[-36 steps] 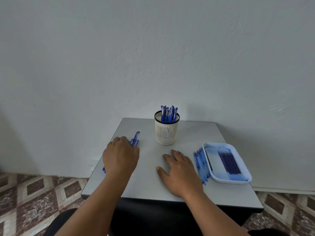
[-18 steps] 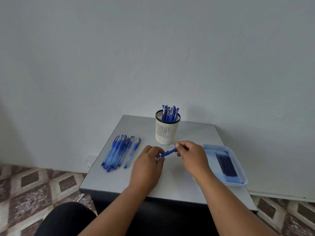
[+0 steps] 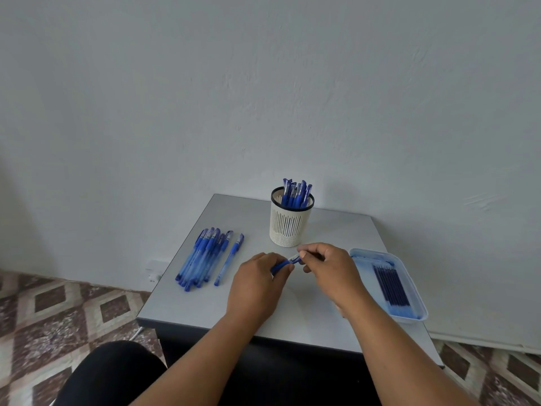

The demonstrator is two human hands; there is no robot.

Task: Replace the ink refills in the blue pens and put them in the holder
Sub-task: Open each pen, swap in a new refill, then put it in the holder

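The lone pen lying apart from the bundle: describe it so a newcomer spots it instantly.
On the grey table, left of the white slotted holder, lies a bundle of blue pens. The lone pen lies just right of it, separate, nearest the left hand.

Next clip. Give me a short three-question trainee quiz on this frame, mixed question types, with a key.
1. True or false: both the left hand and the right hand grip one blue plastic pen.
2. The dark blue ink refills lie in: A) the white slotted pen holder B) the pale blue plastic tray C) the grey table top.
3. Which side of the holder is the loose pile of blue pens on?

Key: 1 true; 2 B; 3 the left.
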